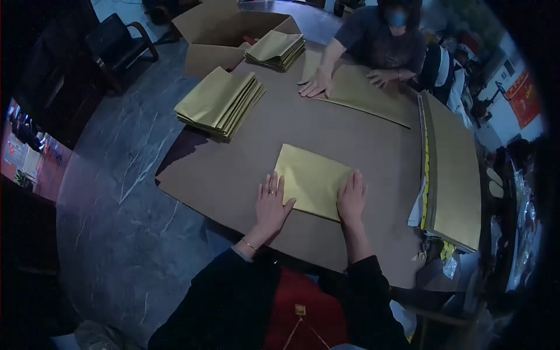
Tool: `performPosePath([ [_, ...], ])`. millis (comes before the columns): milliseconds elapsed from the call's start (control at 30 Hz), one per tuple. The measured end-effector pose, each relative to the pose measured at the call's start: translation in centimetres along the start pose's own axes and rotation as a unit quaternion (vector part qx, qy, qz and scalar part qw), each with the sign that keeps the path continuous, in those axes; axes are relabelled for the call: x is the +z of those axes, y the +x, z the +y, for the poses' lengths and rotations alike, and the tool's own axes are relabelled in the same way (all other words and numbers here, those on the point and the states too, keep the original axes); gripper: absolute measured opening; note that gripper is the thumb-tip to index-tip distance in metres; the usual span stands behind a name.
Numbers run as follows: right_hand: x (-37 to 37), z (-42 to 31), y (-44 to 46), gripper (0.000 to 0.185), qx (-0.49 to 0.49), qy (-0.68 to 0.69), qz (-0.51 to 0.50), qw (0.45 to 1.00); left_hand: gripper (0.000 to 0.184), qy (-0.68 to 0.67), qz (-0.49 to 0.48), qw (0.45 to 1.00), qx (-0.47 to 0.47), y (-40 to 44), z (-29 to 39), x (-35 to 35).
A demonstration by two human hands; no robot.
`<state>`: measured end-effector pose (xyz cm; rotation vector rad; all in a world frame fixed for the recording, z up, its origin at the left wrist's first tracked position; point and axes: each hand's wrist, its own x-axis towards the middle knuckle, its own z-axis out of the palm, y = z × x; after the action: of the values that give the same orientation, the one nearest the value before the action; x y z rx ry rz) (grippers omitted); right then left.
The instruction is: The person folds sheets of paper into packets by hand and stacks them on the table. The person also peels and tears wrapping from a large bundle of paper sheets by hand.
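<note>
Though open, box (211,58) shadowy beyond gold paper (313,181)

Left hand (272,205) — palm down | right hand (352,199) — palm down, fingers forward

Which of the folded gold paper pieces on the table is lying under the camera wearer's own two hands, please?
The single folded gold piece at the near side, between the left hand and right hand; the others lie stacked or by the co-worker.
</note>
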<state>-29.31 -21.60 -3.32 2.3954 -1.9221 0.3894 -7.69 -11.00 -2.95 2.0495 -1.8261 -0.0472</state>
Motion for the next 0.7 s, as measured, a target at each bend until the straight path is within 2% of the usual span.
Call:
performPosePath([
  [67, -2.0, -0.8, 1.3, 0.052, 0.015, 0.067, -0.062, 0.996, 0.069, 0.010, 0.003, 1.000, 0.001, -0.1, -0.2, 0.5],
  [100, -1.7, -1.0, 1.7, 0.050, -0.027, 0.076, 0.031, 0.996, 0.069, 0.007, -0.001, 1.000, 0.000, 0.0, -0.3, 0.4],
  [133, -1.6, -1.1, 2.3, 0.050, -0.028, 0.076, 0.034, 0.996, 0.069, 0.005, -0.004, 1.000, -0.001, 0.0, -0.3, 0.5],
  [200, -1.9, -1.7, 4.8, 0.042, -0.066, 0.214, -0.008, 0.975, 0.069, 0.016, -0.022, 1.000, -0.012, 0.0, 0.0, 0.3],
  [233, -2.7, -2.8, 5.8, 0.032, -0.079, 0.236, 0.014, 0.968, 0.069, 0.012, -0.023, 1.000, -0.014, 0.0, 0.1, 0.1],
  [267, -2.9, -3.6, 6.5, 0.032, -0.081, 0.235, 0.014, 0.968, 0.070, 0.009, -0.022, 1.000, -0.017, 0.0, 0.1, 0.0],
  [333, -3.0, -4.9, 7.7, 0.028, -0.041, 0.310, -0.060, 0.948, 0.070, -0.003, -0.021, 1.000, -0.019, 0.0, 0.1, -0.1],
  [367, -1.7, -5.1, 8.4, 0.027, -0.024, 0.391, -0.087, 0.916, 0.069, -0.003, -0.024, 0.999, -0.023, 0.1, 0.1, -0.1],
  [400, -0.9, -5.1, 9.0, 0.027, -0.029, 0.393, -0.086, 0.915, 0.070, -0.011, -0.022, 0.999, -0.021, 0.1, 0.0, 0.1],
  [467, 0.5, -4.8, 9.8, 0.027, -0.073, 0.295, -0.083, 0.949, 0.070, 0.005, -0.019, 1.000, -0.017, 0.1, 0.0, 0.3],
  [533, 0.9, -5.0, 9.7, 0.027, -0.065, 0.310, -0.099, 0.943, 0.070, 0.000, -0.014, 1.000, -0.021, -0.1, 0.2, -0.1],
  [600, 1.2, -5.0, 9.5, 0.027, -0.067, 0.276, -0.065, 0.957, 0.071, -0.011, 0.016, 1.000, -0.010, -0.1, 0.2, 0.0],
  [700, 2.1, -4.9, 9.4, 0.024, -0.070, 0.267, -0.047, 0.960, 0.071, -0.018, 0.007, 1.000, -0.011, -0.1, 0.1, 0.3],
])
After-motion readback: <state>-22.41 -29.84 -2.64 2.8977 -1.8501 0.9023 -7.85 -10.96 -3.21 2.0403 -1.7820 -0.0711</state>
